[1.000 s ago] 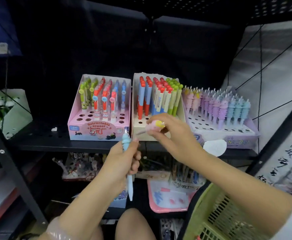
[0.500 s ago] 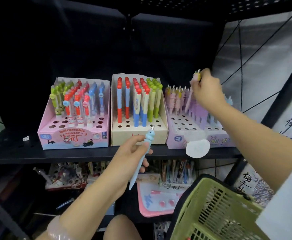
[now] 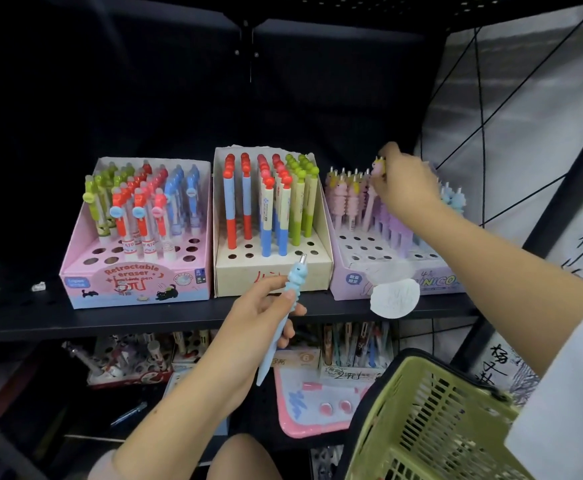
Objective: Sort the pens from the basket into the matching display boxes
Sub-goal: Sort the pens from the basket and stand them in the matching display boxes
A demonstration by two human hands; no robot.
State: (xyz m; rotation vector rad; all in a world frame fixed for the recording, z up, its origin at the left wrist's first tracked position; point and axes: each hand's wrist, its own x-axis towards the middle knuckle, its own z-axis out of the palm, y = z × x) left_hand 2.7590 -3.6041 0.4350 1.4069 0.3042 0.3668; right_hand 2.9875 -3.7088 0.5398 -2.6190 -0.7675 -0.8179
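Black metal shelf [image 3: 186, 317] carrying three cardboard display boxes side by side: pink box of retractable eraser pens [image 3: 137, 237] at left, cream box of red, blue and green pens [image 3: 271, 223] in middle, lilac box of pastel unicorn-topped pens [image 3: 387, 233] at right. Yellow-green plastic basket [image 3: 432, 420] low at right, below shelf level, contents not readable.

Right hand [image 3: 407, 188] reaching over the lilac box, pinched shut on a pink unicorn-topped pen [image 3: 376, 188], tip pointing down toward the pink row at the box's left. Left hand [image 3: 262, 320] in front of the cream box, closed around a light blue ridged pen with animal top [image 3: 283, 313], metal tip up.

Step judged in hand: seating the pink pen among its matching row. Next move likely calls for lining the tip with a free hole, pressing straight down, then releasing; blue pen appears to belong to the blue row at the far right of the same box
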